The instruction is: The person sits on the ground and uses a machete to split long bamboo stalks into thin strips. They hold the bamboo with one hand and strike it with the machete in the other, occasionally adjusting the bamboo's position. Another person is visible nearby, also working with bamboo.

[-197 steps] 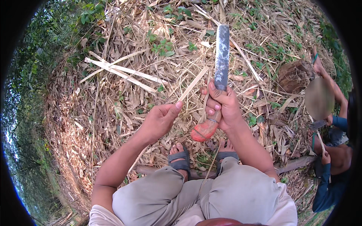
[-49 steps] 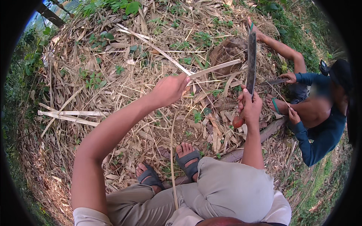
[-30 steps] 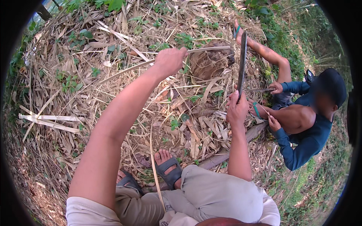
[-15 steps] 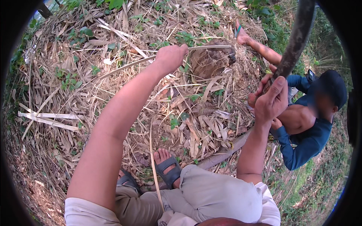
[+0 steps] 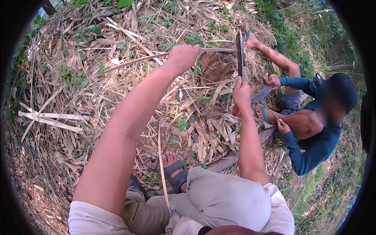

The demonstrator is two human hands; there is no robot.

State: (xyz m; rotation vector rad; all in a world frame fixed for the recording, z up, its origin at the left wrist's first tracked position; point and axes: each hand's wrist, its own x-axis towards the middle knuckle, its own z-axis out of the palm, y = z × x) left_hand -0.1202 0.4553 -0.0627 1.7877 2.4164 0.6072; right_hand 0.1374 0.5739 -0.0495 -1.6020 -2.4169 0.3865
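My left hand (image 5: 185, 57) is closed around a thin, pale split strip (image 5: 219, 49), which looks like bamboo. One end runs off to the left over the litter; the other lies across a rough brown wood block (image 5: 216, 69). My right hand (image 5: 242, 94) grips a machete (image 5: 240, 55), its handle mostly hidden in my fist. The long dark blade points away from me, meeting the strip's right end at the block's right edge. Whether it has cut through, I cannot tell. A second pale strip (image 5: 161, 168) rises from my lap past my sandalled foot.
A person in a blue top (image 5: 321, 147) sits close on the right, one leg stretched toward the block, a broad blade (image 5: 261, 94) by one hand. Several split strips (image 5: 55, 120) lie at left. Dry leaves cover the ground; a log (image 5: 223, 164) lies beyond my knee.
My right hand has swung the machete down from its raised place at upper right, leftward onto the strip's end. My left hand, still holding the strip, has shifted slightly right.
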